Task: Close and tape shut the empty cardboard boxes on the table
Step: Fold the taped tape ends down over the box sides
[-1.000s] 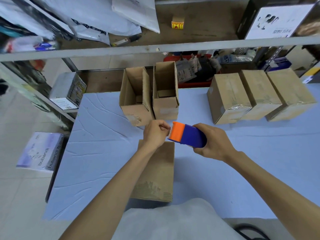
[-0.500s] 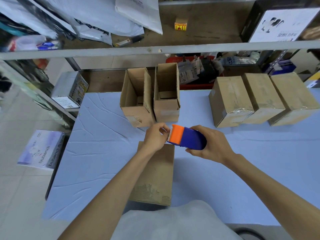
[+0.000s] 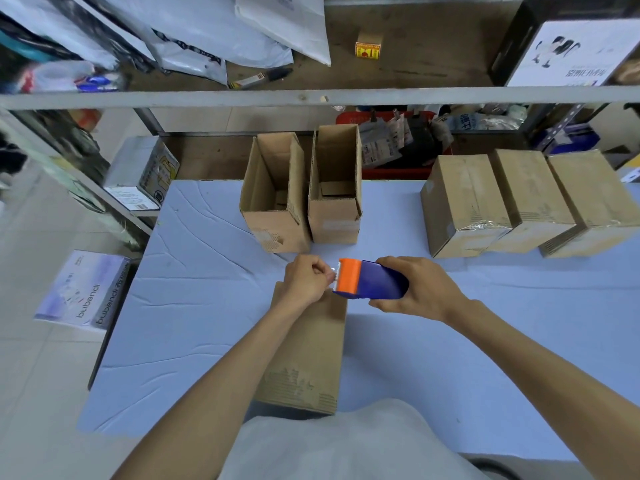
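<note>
Freeing tape end (image 3: pixel 333 271) — box (image 3: pixel 304 358) closed, looks untaped.
Pinched in left grip (image 3: pixel 306 284), right grip (image 3: pixel 420 289) wraps dispenser (image 3: pixel 370 280) — next: stick end onto box.

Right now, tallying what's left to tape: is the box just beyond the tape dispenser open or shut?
Open. The box stands upright, flaps not folded over, and its inside is visible.

Six cardboard boxes (image 3: pixel 332 223) on pale-blue table (image 3: pixel 194 289)
</note>
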`<state>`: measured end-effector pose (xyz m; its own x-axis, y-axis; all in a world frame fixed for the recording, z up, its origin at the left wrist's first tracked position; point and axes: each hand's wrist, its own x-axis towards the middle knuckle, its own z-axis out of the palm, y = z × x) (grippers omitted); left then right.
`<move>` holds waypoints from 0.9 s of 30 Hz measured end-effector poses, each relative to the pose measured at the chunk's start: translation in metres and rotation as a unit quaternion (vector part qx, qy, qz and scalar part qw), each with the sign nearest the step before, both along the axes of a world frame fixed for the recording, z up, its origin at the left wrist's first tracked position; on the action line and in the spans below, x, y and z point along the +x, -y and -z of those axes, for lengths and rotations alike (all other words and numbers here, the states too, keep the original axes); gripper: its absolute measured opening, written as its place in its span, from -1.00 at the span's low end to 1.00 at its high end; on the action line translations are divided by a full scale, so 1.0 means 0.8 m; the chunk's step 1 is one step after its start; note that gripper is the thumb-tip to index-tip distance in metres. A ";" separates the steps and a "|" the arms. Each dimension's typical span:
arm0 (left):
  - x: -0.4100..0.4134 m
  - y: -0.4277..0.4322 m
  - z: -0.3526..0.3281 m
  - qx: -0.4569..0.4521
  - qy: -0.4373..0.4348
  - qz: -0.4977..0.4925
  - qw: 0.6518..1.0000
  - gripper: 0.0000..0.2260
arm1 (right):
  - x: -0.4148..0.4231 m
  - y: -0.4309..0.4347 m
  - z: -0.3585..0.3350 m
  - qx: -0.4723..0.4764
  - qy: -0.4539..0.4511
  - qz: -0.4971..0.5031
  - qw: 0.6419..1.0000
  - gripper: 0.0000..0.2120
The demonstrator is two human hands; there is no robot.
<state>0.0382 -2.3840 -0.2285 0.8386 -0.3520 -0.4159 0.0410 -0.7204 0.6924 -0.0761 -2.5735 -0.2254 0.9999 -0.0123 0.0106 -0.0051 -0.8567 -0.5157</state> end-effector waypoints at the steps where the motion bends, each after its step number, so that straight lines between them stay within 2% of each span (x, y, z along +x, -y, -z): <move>1: 0.000 -0.001 0.002 -0.006 -0.010 -0.007 1.000 -0.82 | -0.002 0.003 0.000 0.000 -0.008 -0.003 1.000 -0.38; 8: -0.019 0.011 0.002 -0.023 -0.014 -0.007 1.000 -0.81 | -0.026 0.015 0.001 0.008 -0.034 0.011 0.999 -0.42; 12: -0.010 -0.008 0.011 0.011 0.000 -0.006 1.000 -0.88 | -0.052 0.034 -0.001 -0.031 -0.059 0.029 0.997 -0.39; 14: 0.001 -0.017 0.007 0.002 -0.005 0.011 1.000 -0.88 | -0.068 0.048 -0.005 -0.032 -0.047 0.060 0.997 -0.41; 18: 0.004 -0.012 0.008 0.000 0.026 0.012 1.000 -0.91 | -0.073 0.051 -0.004 -0.082 -0.046 0.058 0.994 -0.40; 21: -0.003 -0.008 0.013 0.005 0.011 -0.002 1.000 -0.90 | -0.069 0.057 -0.008 -0.060 -0.044 0.092 0.993 -0.42; 27: -0.003 -0.014 0.018 0.009 -0.001 -0.018 1.000 -0.86 | -0.059 0.055 -0.005 -0.043 -0.055 0.076 0.995 -0.41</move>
<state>0.0359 -2.3731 -0.2429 0.8500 -0.3143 -0.4227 0.0680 -0.7303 0.6798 -0.1236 -2.6174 -0.2210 0.9819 -0.1662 -0.0905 -0.1890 -0.8826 -0.4304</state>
